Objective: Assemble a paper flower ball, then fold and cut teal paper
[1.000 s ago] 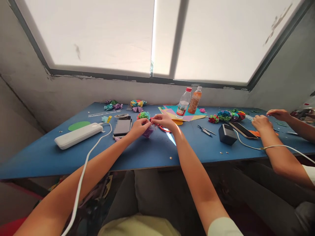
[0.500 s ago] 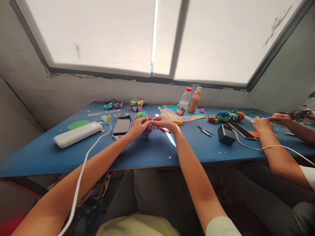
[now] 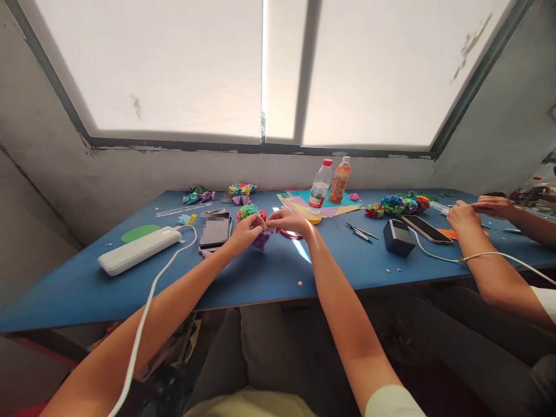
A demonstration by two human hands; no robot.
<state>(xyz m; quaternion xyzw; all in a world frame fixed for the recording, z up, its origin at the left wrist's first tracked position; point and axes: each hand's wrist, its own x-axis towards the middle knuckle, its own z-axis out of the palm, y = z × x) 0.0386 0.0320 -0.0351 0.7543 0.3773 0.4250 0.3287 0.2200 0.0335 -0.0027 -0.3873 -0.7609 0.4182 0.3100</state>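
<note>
A bunch of crumpled paper flowers [image 3: 247, 212], green, red and purple, is at my left hand [image 3: 248, 229]. The fingers of that hand are closed on it and hide its middle; a purple part [image 3: 260, 241] hangs below them. My right hand [image 3: 284, 221] meets the left at the fingertips, thumb and fingers pinched together. Something small, pale and shiny shows between the two hands, too small to name. Just beyond my right wrist lies a red-rimmed round thing [image 3: 291, 234], partly covered.
Left on the blue table [image 3: 269, 284] are a white power bank [image 3: 139, 249], phone [image 3: 215, 230], ruler [image 3: 182, 209] and green disc [image 3: 139, 233]. Bottles [image 3: 320, 188] and coloured paper [image 3: 299, 205] stand behind; pens [image 3: 361, 233], a black box [image 3: 398, 237] and a co-worker's hands [image 3: 463, 219] are right.
The view has tilted up slightly and shifted. Both hands stay together at the paper flowers, and more of the purple part and the pale shiny bit now shows.
</note>
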